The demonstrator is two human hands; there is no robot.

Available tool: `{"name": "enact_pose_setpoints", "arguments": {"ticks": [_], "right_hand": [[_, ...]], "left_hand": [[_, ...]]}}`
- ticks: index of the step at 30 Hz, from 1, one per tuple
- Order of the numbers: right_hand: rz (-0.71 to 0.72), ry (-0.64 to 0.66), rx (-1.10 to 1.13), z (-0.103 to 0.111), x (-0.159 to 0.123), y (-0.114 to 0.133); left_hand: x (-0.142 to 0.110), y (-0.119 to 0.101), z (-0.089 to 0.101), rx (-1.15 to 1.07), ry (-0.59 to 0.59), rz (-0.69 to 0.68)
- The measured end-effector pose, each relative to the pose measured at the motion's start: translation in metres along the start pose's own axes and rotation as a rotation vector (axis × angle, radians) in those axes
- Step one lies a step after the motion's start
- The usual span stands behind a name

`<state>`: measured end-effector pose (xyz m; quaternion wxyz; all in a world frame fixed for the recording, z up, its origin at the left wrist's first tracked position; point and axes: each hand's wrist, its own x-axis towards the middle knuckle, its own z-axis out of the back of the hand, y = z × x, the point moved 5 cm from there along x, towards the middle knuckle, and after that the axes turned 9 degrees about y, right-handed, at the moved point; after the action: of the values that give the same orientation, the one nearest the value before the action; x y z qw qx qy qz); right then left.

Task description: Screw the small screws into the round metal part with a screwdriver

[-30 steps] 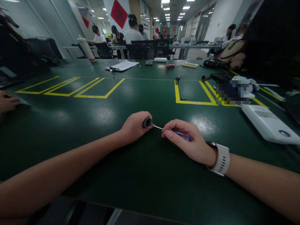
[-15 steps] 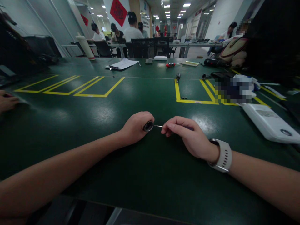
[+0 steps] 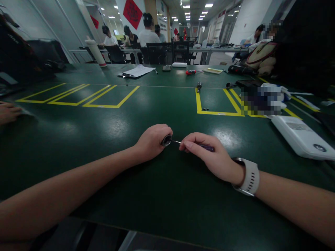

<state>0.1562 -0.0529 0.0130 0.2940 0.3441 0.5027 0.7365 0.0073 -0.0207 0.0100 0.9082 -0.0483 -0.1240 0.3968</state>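
The left hand (image 3: 153, 143) wraps its fingers tightly round a dark tube (image 3: 166, 141), hollow end showing, over the near part of the table (image 3: 157, 198). The right hand (image 3: 205, 150) pinches a screwdriver (image 3: 208, 148) between thumb and curled fingers, shaft towards the tube; I cannot tell if they touch. The label (image 3: 221, 114) on the yellow tape (image 3: 199, 101) and the dark characters on the red sign (image 3: 132, 14) are illegible.

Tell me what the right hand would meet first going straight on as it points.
Probably the dark hollow cylinder in the left hand: the screwdriver in the right hand points toward its rim, though depth is unclear.
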Motion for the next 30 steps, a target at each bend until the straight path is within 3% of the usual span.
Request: {"name": "enact_pose_setpoints", "arguments": {"ticks": [5, 8, 16, 30], "right_hand": [[-0.119, -0.007, 0.437, 0.004, 0.006, -0.020], [-0.162, -0.025, 0.557, 0.005, 0.008, -0.025], [-0.142, -0.039, 0.476, 0.003, 0.007, -0.020], [-0.145, -0.077, 0.563, 0.009, 0.007, -0.023]], "left_hand": [[0.000, -0.001, -0.001, -0.007, 0.003, -0.043], [0.001, 0.000, -0.001, -0.061, -0.005, -0.046], [0.002, 0.002, -0.003, -0.056, 0.005, -0.059], [0.003, -0.003, -0.002, 0.012, 0.069, -0.044]]}}
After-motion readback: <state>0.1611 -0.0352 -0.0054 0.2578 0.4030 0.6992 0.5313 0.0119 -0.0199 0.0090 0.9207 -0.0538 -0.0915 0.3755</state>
